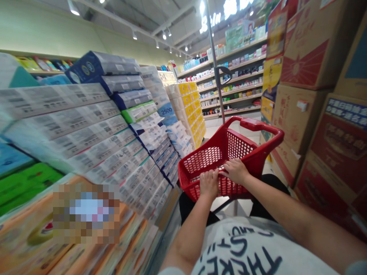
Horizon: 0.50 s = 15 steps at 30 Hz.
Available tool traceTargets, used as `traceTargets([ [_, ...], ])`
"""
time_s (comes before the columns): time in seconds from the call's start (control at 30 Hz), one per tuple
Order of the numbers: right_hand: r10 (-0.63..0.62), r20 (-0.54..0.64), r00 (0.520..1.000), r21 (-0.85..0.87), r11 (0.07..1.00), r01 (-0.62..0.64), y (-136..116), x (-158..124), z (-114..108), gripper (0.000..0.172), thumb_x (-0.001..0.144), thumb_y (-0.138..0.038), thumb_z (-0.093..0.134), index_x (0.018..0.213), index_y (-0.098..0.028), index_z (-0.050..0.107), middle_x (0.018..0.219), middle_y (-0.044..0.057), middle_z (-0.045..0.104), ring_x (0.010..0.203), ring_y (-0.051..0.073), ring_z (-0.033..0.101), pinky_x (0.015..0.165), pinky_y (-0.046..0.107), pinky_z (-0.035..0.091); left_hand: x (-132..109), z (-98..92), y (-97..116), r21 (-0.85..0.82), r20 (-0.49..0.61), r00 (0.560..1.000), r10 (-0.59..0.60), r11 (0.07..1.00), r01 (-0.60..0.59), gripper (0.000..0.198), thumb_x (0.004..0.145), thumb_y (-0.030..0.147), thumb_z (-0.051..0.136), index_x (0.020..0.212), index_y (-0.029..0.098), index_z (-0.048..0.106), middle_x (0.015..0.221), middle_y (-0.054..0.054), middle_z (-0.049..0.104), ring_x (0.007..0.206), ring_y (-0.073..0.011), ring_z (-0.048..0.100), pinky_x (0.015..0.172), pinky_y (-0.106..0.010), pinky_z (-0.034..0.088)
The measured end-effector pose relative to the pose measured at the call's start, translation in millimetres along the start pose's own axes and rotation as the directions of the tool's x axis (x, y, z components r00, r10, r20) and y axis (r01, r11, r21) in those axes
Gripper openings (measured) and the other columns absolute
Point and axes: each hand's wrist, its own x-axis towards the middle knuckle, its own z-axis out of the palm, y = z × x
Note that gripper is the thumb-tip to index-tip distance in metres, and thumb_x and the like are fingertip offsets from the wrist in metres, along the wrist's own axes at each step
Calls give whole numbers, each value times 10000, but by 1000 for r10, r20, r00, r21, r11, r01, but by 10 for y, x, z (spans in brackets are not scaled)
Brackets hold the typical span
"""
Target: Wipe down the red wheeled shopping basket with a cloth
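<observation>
Laterally, a stack of wrapped paper packs (86, 126) is seen at 9 o'clock and cardboard cartons (292, 118) at 3 o'clock; stocked shelves (237, 82) are seen at 1 o'clock. Between the stacks, a red shopping cart (237, 147) is positioned at 12 o'clock, directly ahead of the left hand (209, 183) and right hand (236, 170). Its long axis appears to be oriented roughly from 8 to 2 o'clock. The handle (252, 124) is located at 1 o'clock from the right hand, the nearer one. The cart's near edge is gripped by both hands, fingers folded over; the left thumb's position cannot be determined.
</observation>
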Motion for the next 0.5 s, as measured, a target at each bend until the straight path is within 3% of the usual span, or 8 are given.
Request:
traceTargets([
  [0.13, 8, -27, 1000, 6, 1000, -8, -17, 15, 8, 361, 903, -431, 530, 665, -168, 599, 676, 39, 621, 692, 169, 490, 735, 331, 244, -215, 45, -317, 83, -25, 1000, 11, 997, -9, 490, 937, 273, 422, 1425, 251, 379, 1236, -97, 531, 1057, -236, 482, 908, -433, 371],
  [0.23, 18, -39, 999, 16, 1000, -17, -41, 33, 10, 373, 899, -445, 535, 658, -168, 603, 667, 40, 620, 685, 167, 486, 731, 327, 244, -302, 61, -443, 109, -41, 999, -4, 994, 9, 494, 926, 268, 438, 1417, 245, 400, 1239, -99, 539, 1077, -237, 483, 897, -420, 384],
  [0.37, 39, -14, 999, 19, 999, -38, -61, 59, 6, 393, 906, -460, 522, 660, -168, 615, 670, 49, 625, 689, 170, 484, 734, 328, 244, -268, 118, -391, 118, -61, 994, -89, 988, 96, 552, 899, 224, 462, 1444, 240, 374, 1238, -107, 551, 1084, -244, 481, 945, -448, 365],
  [0.5, 61, 38, 997, 9, 998, -61, -43, 89, 19, 410, 914, -473, 505, 677, -162, 628, 689, 56, 639, 702, 177, 506, 744, 334, 247, -152, 158, -305, 84, 8, 992, -124, 989, 122, 617, 882, 179, 457, 1479, 232, 310, 1289, -112, 534, 1138, -249, 460, 997, -461, 341],
])
